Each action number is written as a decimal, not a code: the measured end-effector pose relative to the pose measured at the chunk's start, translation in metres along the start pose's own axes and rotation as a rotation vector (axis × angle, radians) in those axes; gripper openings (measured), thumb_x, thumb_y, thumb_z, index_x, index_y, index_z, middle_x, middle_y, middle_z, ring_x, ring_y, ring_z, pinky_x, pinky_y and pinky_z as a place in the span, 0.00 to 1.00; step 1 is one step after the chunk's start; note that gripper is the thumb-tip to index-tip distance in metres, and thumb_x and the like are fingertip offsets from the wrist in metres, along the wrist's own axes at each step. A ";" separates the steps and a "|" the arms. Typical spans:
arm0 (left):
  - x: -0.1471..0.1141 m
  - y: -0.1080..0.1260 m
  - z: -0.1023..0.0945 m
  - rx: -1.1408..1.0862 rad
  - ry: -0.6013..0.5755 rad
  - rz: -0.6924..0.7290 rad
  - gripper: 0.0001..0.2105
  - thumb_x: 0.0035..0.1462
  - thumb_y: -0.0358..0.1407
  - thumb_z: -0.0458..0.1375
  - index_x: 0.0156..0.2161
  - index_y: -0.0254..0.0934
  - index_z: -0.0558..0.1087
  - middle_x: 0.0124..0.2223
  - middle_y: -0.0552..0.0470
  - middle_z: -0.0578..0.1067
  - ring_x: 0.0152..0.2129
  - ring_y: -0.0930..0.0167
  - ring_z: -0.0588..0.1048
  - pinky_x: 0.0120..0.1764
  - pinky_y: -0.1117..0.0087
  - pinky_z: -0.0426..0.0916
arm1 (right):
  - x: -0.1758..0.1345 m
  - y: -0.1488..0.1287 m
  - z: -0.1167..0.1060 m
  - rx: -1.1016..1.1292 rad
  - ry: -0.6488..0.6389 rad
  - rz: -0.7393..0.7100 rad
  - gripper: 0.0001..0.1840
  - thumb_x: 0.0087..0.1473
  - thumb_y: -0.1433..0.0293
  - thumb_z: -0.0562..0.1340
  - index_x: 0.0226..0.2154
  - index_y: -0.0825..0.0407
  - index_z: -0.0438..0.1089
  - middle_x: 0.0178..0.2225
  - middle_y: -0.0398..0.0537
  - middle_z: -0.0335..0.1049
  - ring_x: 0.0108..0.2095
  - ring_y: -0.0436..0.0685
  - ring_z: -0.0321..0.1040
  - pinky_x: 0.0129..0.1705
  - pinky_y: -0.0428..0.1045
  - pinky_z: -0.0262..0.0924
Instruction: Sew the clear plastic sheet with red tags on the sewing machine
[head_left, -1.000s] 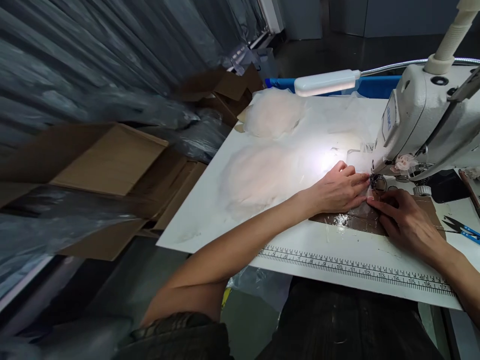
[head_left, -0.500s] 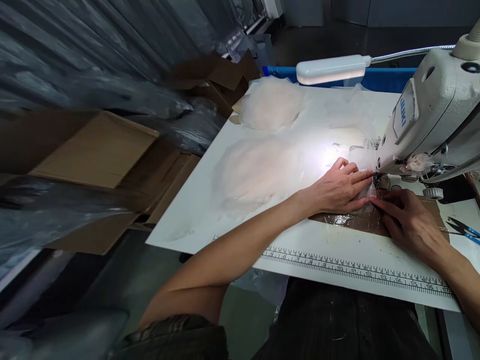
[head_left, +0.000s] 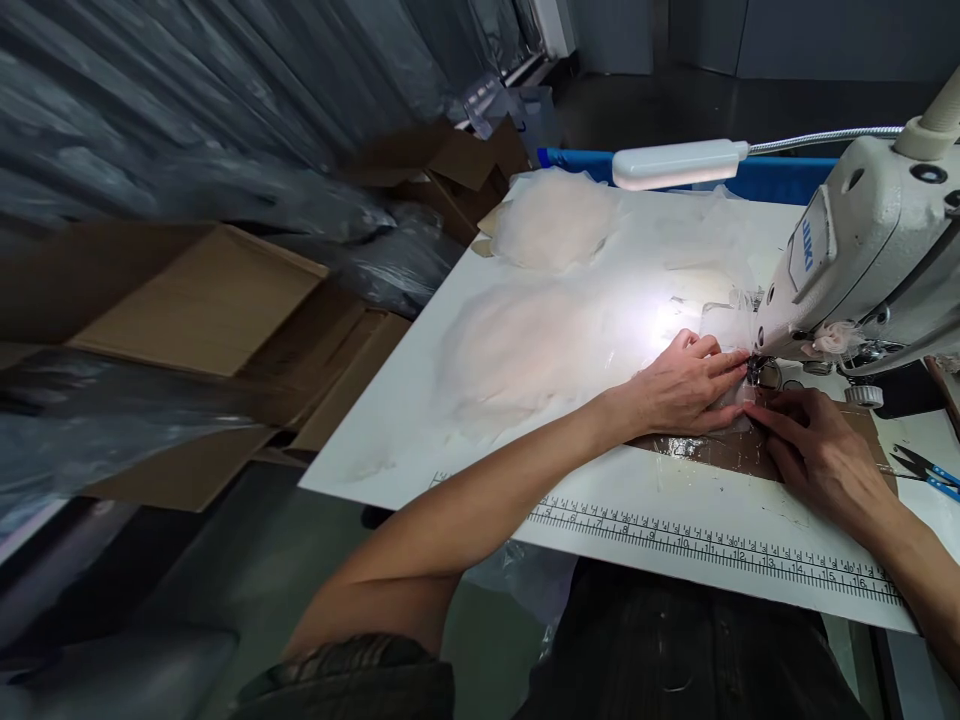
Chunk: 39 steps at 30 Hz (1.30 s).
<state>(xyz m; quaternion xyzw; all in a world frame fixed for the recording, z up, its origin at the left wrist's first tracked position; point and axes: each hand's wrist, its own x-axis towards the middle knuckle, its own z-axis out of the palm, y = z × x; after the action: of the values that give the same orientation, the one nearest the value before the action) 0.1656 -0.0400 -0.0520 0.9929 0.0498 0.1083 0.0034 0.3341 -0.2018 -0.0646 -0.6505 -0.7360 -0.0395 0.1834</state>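
My left hand (head_left: 694, 385) lies flat on a small piece of sheer white fabric (head_left: 727, 322), its fingertips close to the needle area of a white sewing machine (head_left: 840, 250). Thumb and index finger of my right hand (head_left: 814, 435) close on the near edge of that fabric, just right of my left hand; the exact grip is partly hidden. Under both hands a brown, tape-covered strip (head_left: 712, 453) lies on the white table (head_left: 600, 480). The needle and presser foot are too small and shadowed to make out clearly.
Two pale piles of sheer fabric, a near pile (head_left: 517, 345) and a far pile (head_left: 555, 220), lie on the left. Blue-handled thread snips (head_left: 934, 472) rest at right. A lamp (head_left: 679, 163) hangs over the back edge. Cardboard boxes (head_left: 202, 290) stand left of the table.
The whole view has shifted slightly, with the scene sitting a little lower. Both hands keep nearly the same pose at the machine; any fabric movement is too small to see.
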 end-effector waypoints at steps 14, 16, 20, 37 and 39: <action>0.000 0.010 0.005 0.060 0.060 -0.050 0.26 0.69 0.47 0.42 0.55 0.30 0.72 0.58 0.40 0.73 0.40 0.61 0.69 0.43 0.59 0.59 | -0.001 -0.001 -0.001 0.046 -0.013 0.068 0.19 0.62 0.70 0.54 0.50 0.47 0.76 0.43 0.55 0.68 0.38 0.59 0.70 0.32 0.52 0.72; 0.000 0.009 0.006 0.052 0.054 -0.042 0.25 0.69 0.47 0.42 0.56 0.32 0.71 0.59 0.40 0.72 0.41 0.60 0.69 0.43 0.58 0.59 | -0.001 -0.001 0.000 0.070 -0.012 0.069 0.19 0.62 0.71 0.54 0.50 0.46 0.76 0.44 0.54 0.67 0.39 0.59 0.70 0.34 0.53 0.72; -0.003 0.003 0.006 0.027 0.034 -0.026 0.25 0.69 0.47 0.43 0.57 0.33 0.70 0.61 0.40 0.70 0.44 0.59 0.68 0.44 0.58 0.60 | -0.003 0.000 0.001 0.087 -0.006 0.068 0.20 0.62 0.71 0.54 0.51 0.45 0.76 0.45 0.54 0.67 0.40 0.59 0.70 0.36 0.53 0.72; -0.008 -0.002 -0.002 -0.119 0.086 0.314 0.14 0.62 0.38 0.49 0.41 0.36 0.76 0.42 0.44 0.79 0.34 0.67 0.74 0.38 0.62 0.66 | -0.002 -0.005 -0.001 0.064 0.020 0.056 0.21 0.61 0.72 0.53 0.52 0.48 0.75 0.42 0.57 0.67 0.41 0.62 0.68 0.36 0.54 0.71; -0.008 -0.002 -0.002 -0.102 0.062 0.334 0.14 0.63 0.38 0.49 0.41 0.35 0.76 0.42 0.44 0.79 0.34 0.67 0.74 0.39 0.62 0.66 | -0.003 -0.005 0.000 0.066 0.022 0.055 0.21 0.61 0.72 0.54 0.53 0.49 0.75 0.42 0.57 0.67 0.41 0.62 0.68 0.36 0.54 0.70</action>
<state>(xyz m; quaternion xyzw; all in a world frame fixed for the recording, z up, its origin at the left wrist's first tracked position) 0.1575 -0.0389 -0.0521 0.9820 -0.1213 0.1403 0.0343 0.3300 -0.2051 -0.0642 -0.6636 -0.7167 -0.0175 0.2139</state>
